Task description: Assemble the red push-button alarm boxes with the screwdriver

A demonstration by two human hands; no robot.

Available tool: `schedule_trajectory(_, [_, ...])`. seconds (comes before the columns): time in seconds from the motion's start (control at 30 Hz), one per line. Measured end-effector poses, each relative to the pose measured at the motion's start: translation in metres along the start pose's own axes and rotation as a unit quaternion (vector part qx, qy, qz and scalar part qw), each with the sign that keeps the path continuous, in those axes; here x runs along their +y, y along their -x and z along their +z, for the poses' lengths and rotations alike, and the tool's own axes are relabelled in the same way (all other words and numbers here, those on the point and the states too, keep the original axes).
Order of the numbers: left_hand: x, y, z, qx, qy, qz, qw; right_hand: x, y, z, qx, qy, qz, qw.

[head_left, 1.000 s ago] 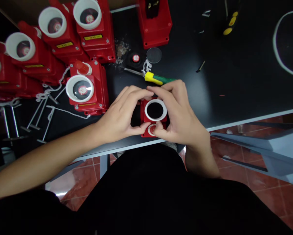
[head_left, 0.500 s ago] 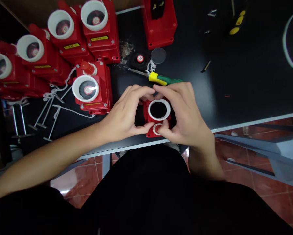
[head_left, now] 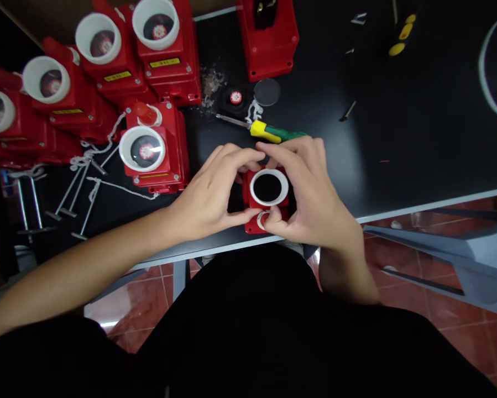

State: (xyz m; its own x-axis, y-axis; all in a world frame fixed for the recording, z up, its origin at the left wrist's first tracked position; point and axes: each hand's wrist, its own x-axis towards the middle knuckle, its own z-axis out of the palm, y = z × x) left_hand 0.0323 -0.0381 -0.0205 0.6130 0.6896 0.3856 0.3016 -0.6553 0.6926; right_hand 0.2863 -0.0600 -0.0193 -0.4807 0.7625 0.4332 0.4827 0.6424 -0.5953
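Observation:
Between my hands, at the front edge of the black table, lies a small red housing cover (head_left: 254,224). A white ring (head_left: 270,203) with a dark round centre rises from it. My left hand (head_left: 215,190) curves round its left side, fingertips at the far edge and thumb by the near side of the ring. On the other side, my right hand (head_left: 312,190) curls round the cover, its thumb bent over a round white-and-red fitting (head_left: 262,220) near the front. The far fingertips of both hands are partly hidden behind the fingers.
Several red boxes with white rings (head_left: 155,26) stand at the left; one sits nearer (head_left: 176,149). Beyond my hands are a screwdriver (head_left: 265,131), a clear disc (head_left: 267,92), a dark piece with a red-and-white mark (head_left: 235,98) and an open red box (head_left: 268,52). T-shaped metal rods (head_left: 86,215) lie left.
My right thumb has shifted slightly left over the round fitting. Both hands stay around the cover. The whole view has moved a little.

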Motion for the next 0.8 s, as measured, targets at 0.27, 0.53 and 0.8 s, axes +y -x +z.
schedule_trajectory(0.27, [0.004,0.003,0.002,0.016,-0.015,-0.021,1.000,-0.008,0.000,0.007,0.024,0.016,0.039,0.999])
schedule_trajectory(0.53, [0.008,0.003,0.003,0.046,-0.021,-0.013,0.999,-0.026,-0.001,0.014,0.044,0.071,0.074,0.994])
schedule_trajectory(0.8, [0.010,0.005,0.002,0.013,-0.043,-0.034,0.998,-0.029,0.001,0.009,0.017,0.057,0.054,0.997])
